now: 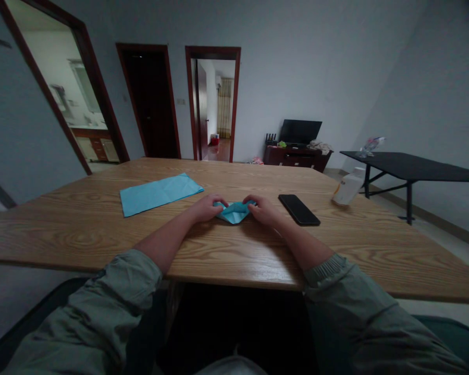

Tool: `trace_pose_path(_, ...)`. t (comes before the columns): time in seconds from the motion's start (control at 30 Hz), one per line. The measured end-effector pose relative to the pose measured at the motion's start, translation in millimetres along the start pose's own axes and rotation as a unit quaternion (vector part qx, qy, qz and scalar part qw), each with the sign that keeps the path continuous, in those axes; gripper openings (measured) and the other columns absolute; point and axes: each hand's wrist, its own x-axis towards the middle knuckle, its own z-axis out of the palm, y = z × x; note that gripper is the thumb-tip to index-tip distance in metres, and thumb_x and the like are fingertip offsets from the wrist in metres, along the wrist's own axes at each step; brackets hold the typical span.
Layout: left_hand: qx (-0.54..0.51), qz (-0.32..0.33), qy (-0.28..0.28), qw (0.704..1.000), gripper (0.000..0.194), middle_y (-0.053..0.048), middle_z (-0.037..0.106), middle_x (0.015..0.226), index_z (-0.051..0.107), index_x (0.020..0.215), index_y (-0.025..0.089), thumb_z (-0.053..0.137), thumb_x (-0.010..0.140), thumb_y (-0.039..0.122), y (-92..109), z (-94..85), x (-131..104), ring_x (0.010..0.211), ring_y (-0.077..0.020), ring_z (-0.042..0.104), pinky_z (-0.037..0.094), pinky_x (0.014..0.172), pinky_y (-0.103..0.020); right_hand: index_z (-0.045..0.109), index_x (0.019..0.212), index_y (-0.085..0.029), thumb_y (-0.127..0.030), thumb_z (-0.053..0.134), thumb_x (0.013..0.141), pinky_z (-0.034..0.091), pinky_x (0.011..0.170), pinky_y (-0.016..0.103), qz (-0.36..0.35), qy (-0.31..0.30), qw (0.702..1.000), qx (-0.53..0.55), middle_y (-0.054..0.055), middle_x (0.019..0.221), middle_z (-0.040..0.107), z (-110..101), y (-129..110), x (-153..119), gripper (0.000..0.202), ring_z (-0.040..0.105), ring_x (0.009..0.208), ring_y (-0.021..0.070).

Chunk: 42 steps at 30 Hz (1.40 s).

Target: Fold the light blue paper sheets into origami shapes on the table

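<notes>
Desk: Status, pls?

Remote op: From my remote post, I see L hand (pixel 208 209) and R hand (pixel 264 210) over a wooden table (pixel 234 263), thumbs and fingertips nearly together, each pinching one end of a folded blue piece, prob. paper (pixel 235 215) — it's btwn them, left of a phone (pixel 299 210). Can't tell if it touches wood.

Desk: Risks?

Remote op: Uneven pull, I'd say, could rip it or undo the crease. R hand straying outward might bump the phone — flat blue sheet (pixel 160 195) looks safe.
</notes>
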Motion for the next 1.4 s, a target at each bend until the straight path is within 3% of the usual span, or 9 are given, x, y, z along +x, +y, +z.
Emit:
trace_pose_path(0.27, -0.013, 0.003, -0.012, 1.0, 0.026, -0.004, 0.064, 0.096, 0.073, 0.089, 0.021, 0.054, 0.071, 0.024, -3.3, -3.8, -0.5, 0.092, -0.0194, 0.056, 0.043, 0.087, -0.03, 0.068, 0.098, -0.018, -0.018, 0.053, 0.081, 0.045, 0.078, 0.029, -0.053, -0.006, 0.999, 0.002, 0.007, 0.101, 0.064, 3.4, 1.4, -0.6, 0.022, 0.058, 0.089, 0.0178)
trace_pose_path(0.43, -0.036, 0.023, -0.06, 0.997, 0.032, -0.005, 0.063, 0.097, 0.071, 0.096, 0.02, 0.061, 0.074, 0.04, 2.0, -5.2, -4.8, 0.079, -0.0159, 0.057, 0.045, 0.073, -0.025, 0.066, 0.104, -0.018, -0.023, 0.06, 0.081, 0.043, 0.09, 0.033, -0.09, 0.016, 0.995, -0.024, 0.011, 0.116, 0.054, 5.8, 4.0, -1.2, 0.024, 0.055, 0.102, 0.0197)
trace_pose_path(0.57, -0.071, 0.004, -0.105, 0.992, 0.048, 0.0, 0.063, 0.086, 0.066, 0.103, 0.021, 0.072, 0.062, 0.047, 5.7, -2.1, -10.1, 0.065, -0.0115, 0.054, 0.042, 0.06, -0.021, 0.062, 0.115, -0.02, -0.029, 0.066, 0.077, 0.042, 0.094, 0.036, -0.086, -0.033, 0.995, -0.047, 0.013, 0.126, 0.047, 6.2, 9.4, -2.4, 0.039, 0.049, 0.116, 0.0244)
trace_pose_path(0.7, -0.075, -0.004, -0.136, 0.988, 0.047, 0.004, 0.06, 0.07, 0.066, 0.1, 0.021, 0.073, 0.061, 0.046, 9.9, 0.7, -13.1, 0.059, -0.0101, 0.05, 0.037, 0.055, -0.019, 0.061, 0.117, -0.018, -0.031, 0.07, 0.073, 0.041, 0.097, 0.039, -0.102, -0.065, 0.99, -0.069, 0.015, 0.132, 0.045, 6.2, 12.9, -3.1, 0.046, 0.038, 0.128, 0.0294)
trace_pose_path(0.83, -0.063, 0.004, -0.163, 0.985, 0.04, 0.004, 0.06, 0.067, 0.066, 0.097, 0.02, 0.071, 0.064, 0.042, 16.3, -0.3, -13.9, 0.058, -0.0107, 0.051, 0.037, 0.055, -0.02, 0.064, 0.111, -0.016, -0.023, 0.071, 0.07, 0.04, 0.098, 0.04, -0.117, -0.068, 0.987, -0.09, 0.016, 0.123, 0.054, 6.7, 14.6, -3.0, 0.042, 0.04, 0.127, 0.0305)
trace_pose_path(1.0, -0.036, 0.015, -0.146, 0.989, 0.038, 0.004, 0.06, 0.067, 0.067, 0.094, 0.021, 0.072, 0.062, 0.04, 20.8, -1.3, -13.9, 0.059, -0.011, 0.052, 0.037, 0.056, -0.02, 0.068, 0.096, -0.019, -0.025, 0.07, 0.069, 0.042, 0.096, 0.041, -0.131, -0.083, 0.984, -0.086, 0.01, 0.106, 0.064, 7.1, 14.9, -1.6, 0.027, 0.039, 0.128, 0.0292)
trace_pose_path(1.1, -0.026, 0.05, -0.143, 0.988, 0.036, 0.003, 0.064, 0.074, 0.069, 0.095, 0.023, 0.072, 0.063, 0.038, 19.7, -1.0, -12.2, 0.067, -0.0128, 0.055, 0.039, 0.063, -0.021, 0.07, 0.084, -0.022, -0.024, 0.069, 0.068, 0.043, 0.095, 0.04, -0.142, -0.086, 0.982, -0.091, 0.007, 0.101, 0.066, 5.2, 12.4, -1.1, 0.016, 0.037, 0.13, 0.028)
trace_pose_path(1.2, -0.03, 0.089, -0.154, 0.984, 0.032, 0.0, 0.066, 0.086, 0.07, 0.095, 0.024, 0.071, 0.066, 0.036, 17.6, -0.5, -10.7, 0.078, -0.0153, 0.058, 0.041, 0.073, -0.023, 0.071, 0.084, -0.024, -0.023, 0.069, 0.066, 0.045, 0.09, 0.038, -0.14, -0.079, 0.981, -0.108, 0.006, 0.101, 0.066, 2.4, 9.1, -1.7, 0.018, 0.034, 0.132, 0.0278)
trace_pose_path(1.4, -0.021, 0.043, -0.162, 0.986, 0.041, 0.001, 0.065, 0.078, 0.067, 0.103, 0.022, 0.07, 0.066, 0.04, 14.6, 0.6, -12.7, 0.067, -0.0133, 0.057, 0.041, 0.064, -0.022, 0.069, 0.073, -0.024, -0.032, 0.07, 0.067, 0.045, 0.09, 0.039, -0.137, -0.079, 0.982, -0.105, 0.006, 0.095, 0.066, 1.3, 8.3, -3.4, 0.01, 0.037, 0.13, 0.0277)
